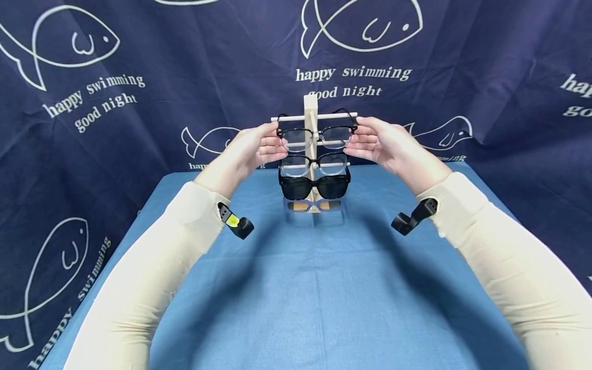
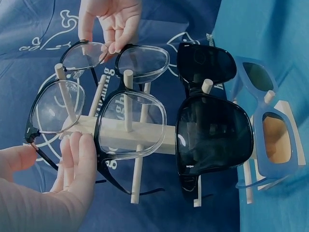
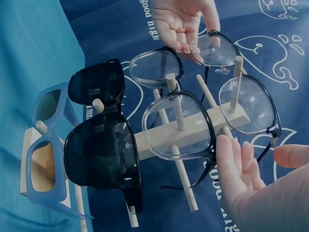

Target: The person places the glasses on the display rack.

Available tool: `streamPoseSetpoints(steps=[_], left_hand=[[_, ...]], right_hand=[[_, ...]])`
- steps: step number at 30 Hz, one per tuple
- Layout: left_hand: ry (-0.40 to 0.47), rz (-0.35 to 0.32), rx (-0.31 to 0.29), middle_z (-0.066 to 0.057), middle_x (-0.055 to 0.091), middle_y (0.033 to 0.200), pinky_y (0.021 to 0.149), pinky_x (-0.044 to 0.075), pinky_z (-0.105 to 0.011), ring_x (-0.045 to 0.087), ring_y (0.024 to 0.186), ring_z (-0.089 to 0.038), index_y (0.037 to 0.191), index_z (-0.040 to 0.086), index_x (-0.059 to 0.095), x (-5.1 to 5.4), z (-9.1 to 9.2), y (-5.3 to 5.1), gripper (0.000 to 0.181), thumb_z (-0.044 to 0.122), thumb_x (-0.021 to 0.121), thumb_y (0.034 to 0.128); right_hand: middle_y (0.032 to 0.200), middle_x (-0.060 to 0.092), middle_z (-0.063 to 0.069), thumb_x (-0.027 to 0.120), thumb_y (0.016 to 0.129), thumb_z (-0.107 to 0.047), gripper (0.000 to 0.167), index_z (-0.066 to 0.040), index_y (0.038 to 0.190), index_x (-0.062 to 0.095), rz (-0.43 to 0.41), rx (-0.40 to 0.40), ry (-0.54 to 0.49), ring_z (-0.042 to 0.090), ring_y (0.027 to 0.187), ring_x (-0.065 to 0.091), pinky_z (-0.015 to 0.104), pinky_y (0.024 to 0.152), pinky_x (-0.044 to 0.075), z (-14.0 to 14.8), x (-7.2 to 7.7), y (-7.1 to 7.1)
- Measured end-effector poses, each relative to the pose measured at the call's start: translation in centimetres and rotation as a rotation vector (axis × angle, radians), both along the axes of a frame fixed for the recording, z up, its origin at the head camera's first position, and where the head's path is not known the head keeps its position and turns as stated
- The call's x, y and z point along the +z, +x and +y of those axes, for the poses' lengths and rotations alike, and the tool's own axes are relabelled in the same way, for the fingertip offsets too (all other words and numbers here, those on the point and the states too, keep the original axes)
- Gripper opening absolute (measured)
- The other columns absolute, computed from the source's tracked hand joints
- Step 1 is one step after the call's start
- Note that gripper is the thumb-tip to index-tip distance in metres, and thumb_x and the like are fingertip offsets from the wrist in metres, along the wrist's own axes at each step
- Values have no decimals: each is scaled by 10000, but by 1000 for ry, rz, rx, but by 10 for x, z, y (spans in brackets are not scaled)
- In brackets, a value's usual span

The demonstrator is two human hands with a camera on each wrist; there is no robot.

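A wooden eyewear stand [image 1: 311, 103] with crossbars and short pegs holds several pairs of glasses in a column. Uppermost is a pair of half-rim glasses [image 1: 298, 129] with dark brows and clear lenses. My left hand [image 1: 250, 146] holds it at one hinge, thumb against the frame and fingers behind the lens. On the opposite side my right hand [image 1: 384, 144] holds the other hinge, the temple passing between thumb and fingers. Below sit black-topped clear glasses [image 3: 212, 125], black sunglasses [image 2: 212, 135] and blue-framed glasses [image 3: 58, 169] with orange-brown and dark areas showing through the lenses.
The stand rises from a blue cloth-covered table [image 1: 314, 288], near its far edge. Behind it hangs a navy curtain [image 1: 259, 61] with white fish drawings and lettering. Black wrist straps [image 1: 236, 220] stick out from both cream sleeves [image 1: 152, 277].
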State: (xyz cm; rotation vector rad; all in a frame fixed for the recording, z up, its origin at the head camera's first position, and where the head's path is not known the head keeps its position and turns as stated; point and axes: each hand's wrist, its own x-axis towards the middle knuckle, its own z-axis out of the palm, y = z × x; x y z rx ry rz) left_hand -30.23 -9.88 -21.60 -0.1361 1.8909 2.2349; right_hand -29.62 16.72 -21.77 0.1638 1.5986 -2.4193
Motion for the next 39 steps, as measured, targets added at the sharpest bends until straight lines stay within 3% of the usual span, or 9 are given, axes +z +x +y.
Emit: streamPoseSetpoints(steps=[6, 12, 18, 20, 26, 32, 35, 39], left_hand=[[-16, 17, -8, -69, 662, 808, 832, 616, -313, 687, 772, -187, 1166, 2, 550, -2, -8, -1, 289, 239, 541, 1001], [-28, 27, 0, -56, 658, 733, 700, 625, -250, 674, 678, -153, 1207, -36, 555, -5, -19, 0, 321, 212, 534, 1004], [-56, 61, 26, -41, 657, 754, 725, 618, -233, 668, 695, -137, 1163, -15, 575, -11, -27, 2, 283, 214, 547, 998], [-77, 78, 42, -32, 656, 766, 739, 616, -231, 665, 711, -133, 1152, -7, 579, -14, -29, 3, 274, 216, 558, 993], [-158, 129, 35, -40, 657, 917, 882, 594, -277, 668, 801, -125, 1291, -37, 528, -25, -34, 6, 389, 223, 541, 1001], [-249, 204, -21, -191, 566, 1334, 1078, 479, -332, 600, 1168, -242, 1405, 6, 451, -40, -42, 9, 442, 231, 488, 1026], [-293, 263, -48, -203, 489, 1433, 1123, 434, -343, 508, 1295, -281, 1444, 5, 409, -47, -47, 12, 473, 219, 481, 1028], [-524, 370, -98, -125, 484, 1461, 1146, 402, -369, 461, 1346, -245, 1466, 61, 404, -57, -53, 17, 499, 266, 496, 1020]], right_hand=[[840, 627, 101, 599, 961, -155, 126, -43, 1012, 573, -14, 1, -7, 229, 772, 687, 351, 738, 637, 3, -1, 1], [955, 637, 104, 617, 951, -154, 303, -26, 1210, 529, 9, -22, 24, 200, 916, 659, 310, 798, 625, 6, -3, 2], [859, 691, 94, 627, 943, -140, 179, -31, 1079, 582, 58, -8, 13, 174, 830, 687, 297, 808, 620, 12, -7, 8], [860, 697, 81, 618, 949, -143, 190, -32, 1097, 577, 81, -5, 37, 168, 827, 692, 290, 811, 618, 13, -9, 10], [888, 712, 25, 607, 960, -174, 195, -41, 1100, 581, 154, -3, 138, 137, 861, 701, 254, 836, 602, 19, -18, 17], [886, 708, -25, 594, 971, -203, 189, -54, 1086, 576, 294, -29, 293, 100, 855, 692, 200, 823, 587, 22, -31, 23], [911, 692, -71, 594, 972, -225, 274, -29, 1159, 555, 364, -33, 403, 71, 875, 669, 188, 832, 572, 23, -36, 28], [1086, 655, -55, 576, 980, -306, 428, -20, 1294, 518, 407, -16, 612, 36, 969, 625, 242, 928, 544, 23, -40, 35]])
